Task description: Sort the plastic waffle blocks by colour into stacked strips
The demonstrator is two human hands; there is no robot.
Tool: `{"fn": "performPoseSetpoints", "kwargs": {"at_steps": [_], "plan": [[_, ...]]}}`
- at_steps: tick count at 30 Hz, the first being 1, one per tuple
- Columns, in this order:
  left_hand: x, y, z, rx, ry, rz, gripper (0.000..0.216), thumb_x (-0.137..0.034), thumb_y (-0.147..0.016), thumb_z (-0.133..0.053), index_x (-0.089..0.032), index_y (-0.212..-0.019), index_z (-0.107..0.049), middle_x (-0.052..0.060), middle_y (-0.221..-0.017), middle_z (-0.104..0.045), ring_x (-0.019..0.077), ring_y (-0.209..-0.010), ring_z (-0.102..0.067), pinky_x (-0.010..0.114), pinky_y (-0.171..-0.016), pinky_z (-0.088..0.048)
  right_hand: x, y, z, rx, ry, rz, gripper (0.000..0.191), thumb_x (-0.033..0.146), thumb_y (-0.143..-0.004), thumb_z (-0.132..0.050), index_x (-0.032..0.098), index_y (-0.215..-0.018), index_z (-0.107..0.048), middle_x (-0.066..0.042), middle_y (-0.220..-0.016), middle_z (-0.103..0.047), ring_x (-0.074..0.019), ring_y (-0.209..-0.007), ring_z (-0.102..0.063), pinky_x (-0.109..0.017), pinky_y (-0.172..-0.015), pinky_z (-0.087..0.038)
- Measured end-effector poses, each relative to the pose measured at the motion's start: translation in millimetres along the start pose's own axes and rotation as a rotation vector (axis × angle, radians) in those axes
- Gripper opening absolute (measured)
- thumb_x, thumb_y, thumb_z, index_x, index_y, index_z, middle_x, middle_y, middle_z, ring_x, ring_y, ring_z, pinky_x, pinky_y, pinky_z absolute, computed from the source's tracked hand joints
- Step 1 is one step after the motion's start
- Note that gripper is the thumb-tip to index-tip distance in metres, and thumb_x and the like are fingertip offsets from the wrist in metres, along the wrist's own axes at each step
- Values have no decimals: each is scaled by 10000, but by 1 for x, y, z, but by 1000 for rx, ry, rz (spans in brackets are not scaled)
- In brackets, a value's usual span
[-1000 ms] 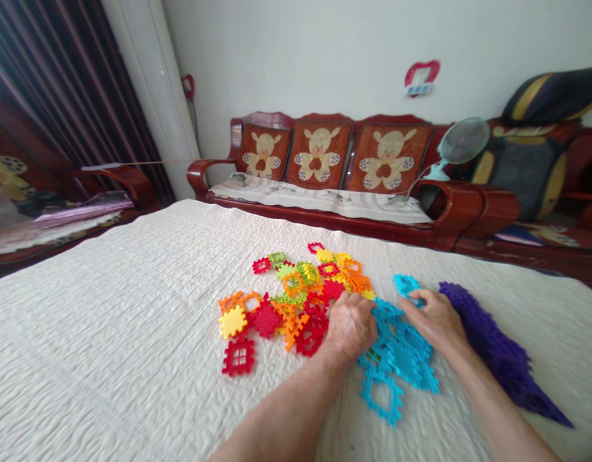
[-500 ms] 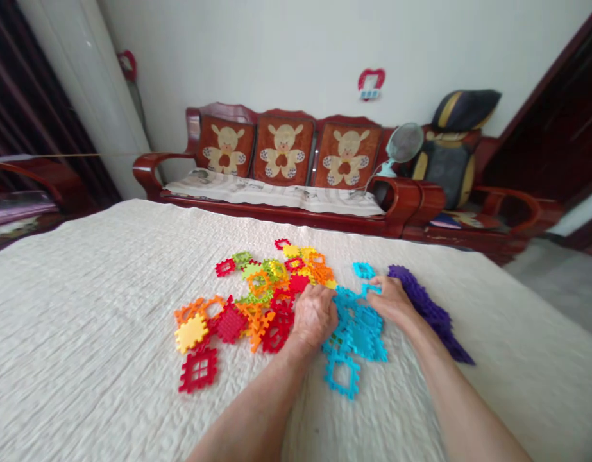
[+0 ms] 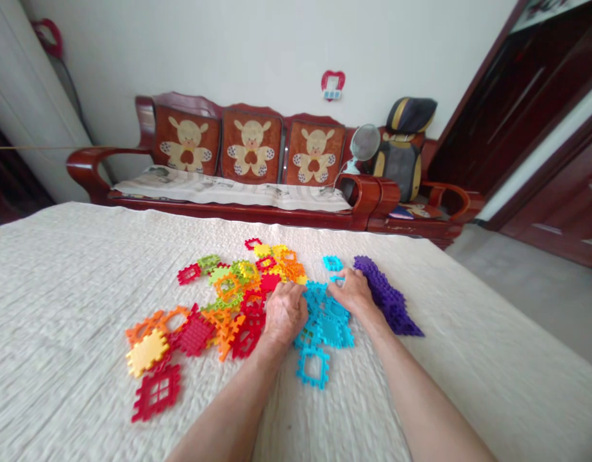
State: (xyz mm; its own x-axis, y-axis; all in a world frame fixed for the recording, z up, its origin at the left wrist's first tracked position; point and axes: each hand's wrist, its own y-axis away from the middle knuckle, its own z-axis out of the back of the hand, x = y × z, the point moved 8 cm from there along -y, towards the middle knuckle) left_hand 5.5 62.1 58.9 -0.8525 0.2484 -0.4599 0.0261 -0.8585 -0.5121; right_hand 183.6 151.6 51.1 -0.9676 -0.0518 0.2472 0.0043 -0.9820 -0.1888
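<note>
Blue interlocking plastic tiles (image 3: 335, 330) lie in a loose pile between my two hands. My left hand (image 3: 287, 310) is closed, knuckles up, at the pile's left edge beside the red tiles; whatever its curled fingers hold is hidden. At the pile's far right side, my right hand (image 3: 356, 292) has its thumb and forefinger around a small blue tile (image 3: 337, 280), partly covered by the fingers. Another blue tile (image 3: 333, 263) lies just beyond it. To the right of that hand is a long heap of purple tiles (image 3: 385, 292).
Red, orange, yellow and green tiles (image 3: 194, 330) spread left of my hands on the cream quilted cover (image 3: 74, 276). A framed blue tile (image 3: 313, 367) lies nearest me. Beyond the far edge stand a wooden sofa (image 3: 204, 205) with bear cushions and a small fan (image 3: 365, 142).
The view has turned to the right, so everything sits further left in the picture. Both hands keep nearly the same places at the blue pile, the right slightly more over the small blue tile.
</note>
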Motion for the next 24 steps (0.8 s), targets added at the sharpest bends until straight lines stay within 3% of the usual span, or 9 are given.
{"fn": "performPoseSetpoints", "kwargs": {"at_steps": [9, 15, 20, 24], "plan": [[2, 0, -1, -2, 11, 19, 275, -128, -857, -439, -212, -939, -687, 32, -844, -668, 187, -852, -579, 277, -743, -442, -3, 2, 1, -7, -30, -26, 489, 421, -740, -584, 113, -1119, -597, -161, -1054, -598, -286, -1021, -557, -367, -908, -432], [1, 0, 0, -6, 19, 10, 257, -129, -852, -453, -217, -926, -683, 34, -822, -659, 190, -841, -569, 276, -731, -433, 11, -26, 20, -144, -85, 17, 441, 346, -761, -569, 124, -1142, -581, -134, -1119, -588, -243, -1074, -542, -314, -958, -402], [2, 0, -1, -5, 13, 5, 255, -132, -855, -452, -225, -920, -680, 32, -820, -658, 193, -840, -566, 278, -727, -428, 17, -52, 16, -125, -66, -13, 422, 329, -770, -572, 123, -1137, -589, -143, -1099, -597, -250, -1037, -571, -311, -924, -418], [1, 0, -1, -13, 7, -3, 260, -134, -856, -445, -221, -911, -684, 38, -817, -658, 196, -834, -564, 286, -745, -431, 16, -55, 8, -92, -62, -24, 451, 349, -768, -576, 107, -1149, -585, -165, -1112, -590, -267, -1052, -571, -328, -929, -421]]}}
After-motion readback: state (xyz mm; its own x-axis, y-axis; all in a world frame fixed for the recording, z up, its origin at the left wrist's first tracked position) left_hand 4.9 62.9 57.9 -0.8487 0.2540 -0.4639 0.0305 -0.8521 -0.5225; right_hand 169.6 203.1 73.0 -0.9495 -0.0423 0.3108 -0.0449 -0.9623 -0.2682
